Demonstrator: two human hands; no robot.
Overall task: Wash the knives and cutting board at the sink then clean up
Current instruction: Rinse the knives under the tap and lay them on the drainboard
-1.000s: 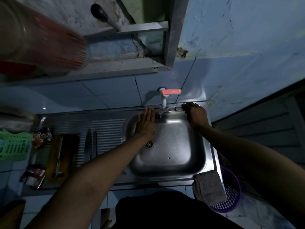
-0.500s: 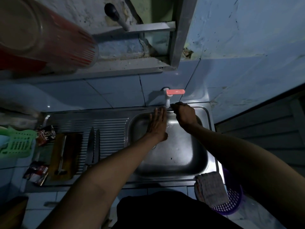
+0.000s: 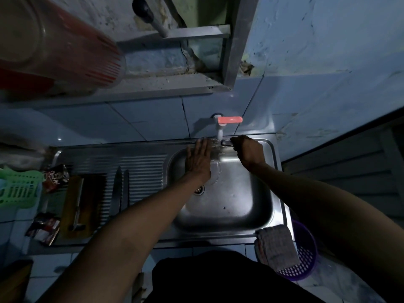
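Left hand [image 3: 197, 159] flat under water; right hand [image 3: 248, 150] grips dark handle [image 3: 226, 142].

tap [image 3: 219, 132]: white, pink lever | sink [image 3: 236, 206]: grey steel, ribbed drainer | cloth [image 3: 276, 244]: grey | baskets: green [image 3: 17, 189], purple [image 3: 303, 256]

You stood in a small, dim home kitchen. A stainless steel sink [image 3: 220, 206] with a ribbed drainboard [image 3: 140, 171] sat below pale blue wall tiles [image 3: 153, 121], fed by a plastic tap [image 3: 220, 125] with a red handle. Knives [image 3: 119, 191], a cutting board [image 3: 76, 206] and a dishcloth [image 3: 276, 246] lay around it.
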